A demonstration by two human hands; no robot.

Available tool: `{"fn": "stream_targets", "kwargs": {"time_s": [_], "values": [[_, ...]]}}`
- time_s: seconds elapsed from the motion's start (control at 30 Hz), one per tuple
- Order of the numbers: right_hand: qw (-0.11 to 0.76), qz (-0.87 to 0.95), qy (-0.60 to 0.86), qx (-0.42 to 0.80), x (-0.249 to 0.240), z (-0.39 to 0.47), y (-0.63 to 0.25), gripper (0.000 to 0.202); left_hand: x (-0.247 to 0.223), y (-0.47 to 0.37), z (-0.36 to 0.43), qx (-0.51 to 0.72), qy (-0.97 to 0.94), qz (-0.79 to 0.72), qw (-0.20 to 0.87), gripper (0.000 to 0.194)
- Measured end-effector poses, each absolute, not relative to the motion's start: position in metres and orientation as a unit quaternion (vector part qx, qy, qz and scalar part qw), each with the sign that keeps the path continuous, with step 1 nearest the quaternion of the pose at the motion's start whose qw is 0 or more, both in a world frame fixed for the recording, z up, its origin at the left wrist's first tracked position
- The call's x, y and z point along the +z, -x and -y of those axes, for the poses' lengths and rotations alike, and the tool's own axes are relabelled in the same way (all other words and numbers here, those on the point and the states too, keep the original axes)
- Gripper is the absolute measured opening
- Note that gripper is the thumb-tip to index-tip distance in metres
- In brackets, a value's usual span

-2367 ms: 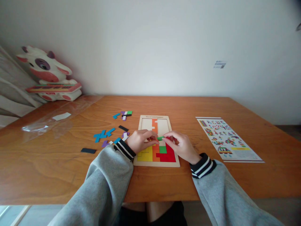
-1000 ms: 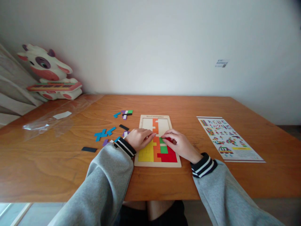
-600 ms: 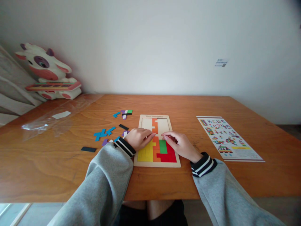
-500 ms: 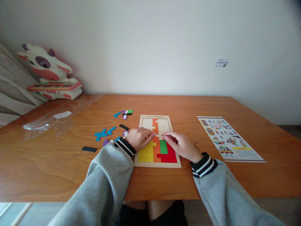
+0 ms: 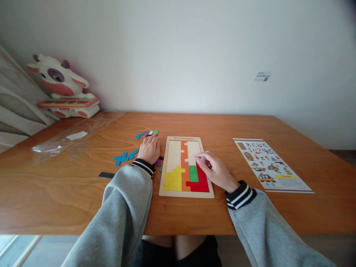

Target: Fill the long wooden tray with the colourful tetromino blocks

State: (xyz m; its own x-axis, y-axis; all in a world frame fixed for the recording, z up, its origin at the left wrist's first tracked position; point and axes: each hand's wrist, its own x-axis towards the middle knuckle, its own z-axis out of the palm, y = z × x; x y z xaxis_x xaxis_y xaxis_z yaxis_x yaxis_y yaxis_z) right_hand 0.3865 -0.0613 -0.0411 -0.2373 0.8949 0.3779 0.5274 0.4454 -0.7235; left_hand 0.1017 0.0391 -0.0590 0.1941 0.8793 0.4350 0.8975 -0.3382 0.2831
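Since the earlier frame the left hand (image 5: pixel 150 149) has slid off the puzzle board (image 5: pixel 185 194) and out to the loose pieces (image 5: pixel 150 132) left of it, fingers spread flat and reaching, nothing gripped that I can see. The right hand (image 5: pixel 213 170) stays on the board's right side, fingers loosely curled over the red piece (image 5: pixel 200 183), fingertips just beside the green piece (image 5: pixel 193 173) (now sitting flat in the board). Blue pieces (image 5: pixel 122 157) lie further left on the counter (image 5: pixel 55 193), and an instruction sheet (image 5: pixel 268 163) lies off to the right.
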Motion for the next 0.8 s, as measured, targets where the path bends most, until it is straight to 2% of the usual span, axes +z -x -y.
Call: {"fn": "stream_targets", "kwargs": {"time_s": [0.3, 0.57, 0.8], "values": [[0.415, 0.724, 0.498, 0.236, -0.0408, 0.0589, -0.3896, 0.031, -0.0525, -0.1020, -0.0512, -0.141, 0.777, 0.613, -0.007, 0.049], [0.418, 0.714, 0.508, 0.242, -0.0403, 0.0589, -0.3898, 0.034, -0.0558, -0.0974, -0.0520, -0.173, 0.789, 0.587, 0.043, 0.044], [0.414, 0.718, 0.506, 0.239, -0.0404, 0.0593, -0.3896, 0.033, -0.0592, -0.0987, -0.0505, -0.135, 0.783, 0.606, 0.040, 0.047]]}}
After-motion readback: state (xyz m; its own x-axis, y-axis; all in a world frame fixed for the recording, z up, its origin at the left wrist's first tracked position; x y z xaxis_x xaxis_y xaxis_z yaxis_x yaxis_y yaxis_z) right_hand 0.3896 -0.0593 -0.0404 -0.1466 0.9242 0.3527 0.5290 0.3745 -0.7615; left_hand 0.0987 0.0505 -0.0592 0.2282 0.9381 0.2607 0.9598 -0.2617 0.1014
